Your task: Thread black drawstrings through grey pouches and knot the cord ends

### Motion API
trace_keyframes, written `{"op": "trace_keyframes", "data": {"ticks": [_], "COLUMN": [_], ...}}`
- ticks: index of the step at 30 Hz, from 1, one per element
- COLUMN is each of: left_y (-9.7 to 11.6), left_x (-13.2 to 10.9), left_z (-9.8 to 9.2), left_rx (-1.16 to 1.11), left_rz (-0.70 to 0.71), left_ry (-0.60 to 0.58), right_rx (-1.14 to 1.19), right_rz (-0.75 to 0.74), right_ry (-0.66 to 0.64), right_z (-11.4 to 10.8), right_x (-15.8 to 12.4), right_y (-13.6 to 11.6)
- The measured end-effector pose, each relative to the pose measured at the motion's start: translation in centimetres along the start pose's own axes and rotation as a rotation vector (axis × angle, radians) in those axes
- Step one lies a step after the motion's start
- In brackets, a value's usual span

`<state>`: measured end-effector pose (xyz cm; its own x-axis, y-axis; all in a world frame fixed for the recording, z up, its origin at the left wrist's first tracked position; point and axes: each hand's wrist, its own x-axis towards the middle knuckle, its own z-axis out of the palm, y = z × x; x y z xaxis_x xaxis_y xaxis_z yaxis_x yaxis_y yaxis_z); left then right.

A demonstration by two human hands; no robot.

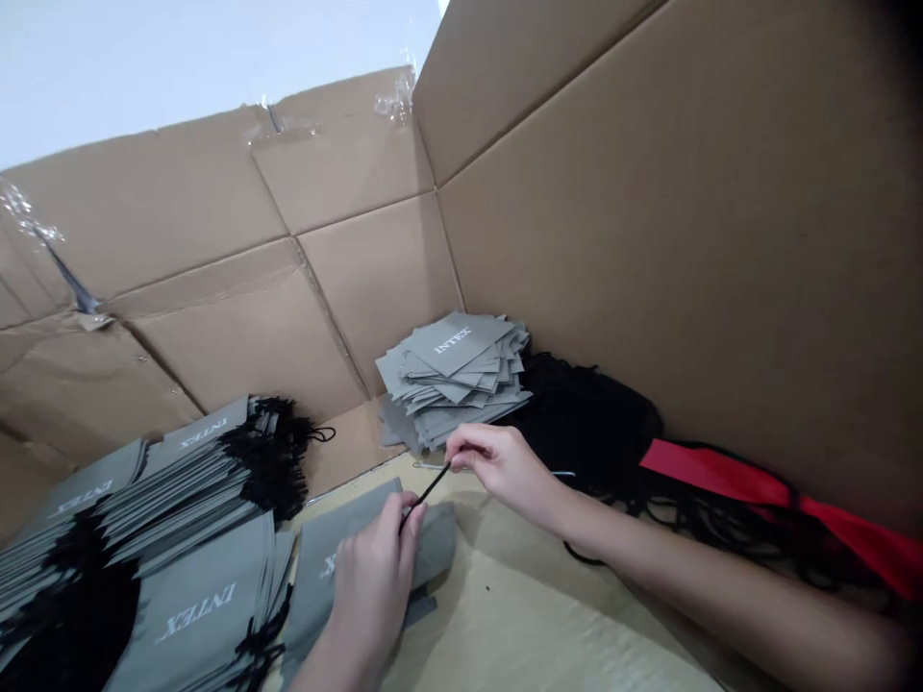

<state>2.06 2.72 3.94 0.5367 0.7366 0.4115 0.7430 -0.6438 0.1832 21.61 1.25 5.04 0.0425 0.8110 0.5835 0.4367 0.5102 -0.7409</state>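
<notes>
A short black cord [434, 483] is stretched taut between my hands. My left hand [373, 577] pinches its lower end, and my right hand [509, 471] pinches the upper end with thumb and fingers closed. Beneath my left hand lie flat grey pouches [317, 543] with white lettering, partly covered by that hand. A thin metal rod [563, 473] shows on both sides of my right hand; whether it is held or lies on the surface I cannot tell. Just beyond that hand rises an uneven pile of grey INTEX pouches [454, 360].
Stacks of corded grey pouches [194, 615] fill the left side. A heap of black cords [591, 413], with a red strip [713, 471] around some, lies along the right cardboard wall [685, 240]. Another cardboard wall [202, 231] stands behind the tan work surface [534, 625].
</notes>
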Motion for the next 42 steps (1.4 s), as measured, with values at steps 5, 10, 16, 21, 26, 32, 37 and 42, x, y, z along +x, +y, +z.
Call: {"op": "trace_keyframes", "data": {"ticks": [5, 10, 16, 21, 26, 32, 37, 42], "left_y": [0.1, -0.9, -2.1, -2.1, -1.5, -1.1, -1.3, -0.8], "left_x": [0.2, 0.8, 1.7, 1.4, 0.9, 0.3, -0.3, -0.6], "left_z": [-0.7, -0.6, -0.8, -1.2, -1.4, -0.4, 0.6, 1.3], "left_rx": [-0.140, -0.454, -0.729, -1.007, -1.204, -0.699, -0.090, 0.014], "left_rz": [-0.028, -0.108, -0.180, -0.163, -0.188, -0.001, 0.210, 0.370], "left_ry": [-0.095, -0.212, -0.294, -0.351, -0.334, -0.067, -0.047, -0.118], "right_rx": [0.050, 0.092, 0.202, 0.196, 0.243, 0.214, 0.219, 0.249], "right_rz": [0.086, 0.160, 0.346, 0.421, 0.491, 0.458, 0.455, 0.578], "right_ry": [0.001, -0.054, -0.072, -0.075, -0.203, -0.338, -0.353, -0.309], "right_z": [0.5, 0.7, 0.9, 1.6, 3.4, 4.0, 3.6, 3.9], "right_x": [0.0, -0.6, -0.6, -0.6, -1.7, -3.0, -3.1, -3.1], "right_y": [1.6, 2.5, 2.1, 2.3, 1.2, -0.2, 1.4, 2.4]}}
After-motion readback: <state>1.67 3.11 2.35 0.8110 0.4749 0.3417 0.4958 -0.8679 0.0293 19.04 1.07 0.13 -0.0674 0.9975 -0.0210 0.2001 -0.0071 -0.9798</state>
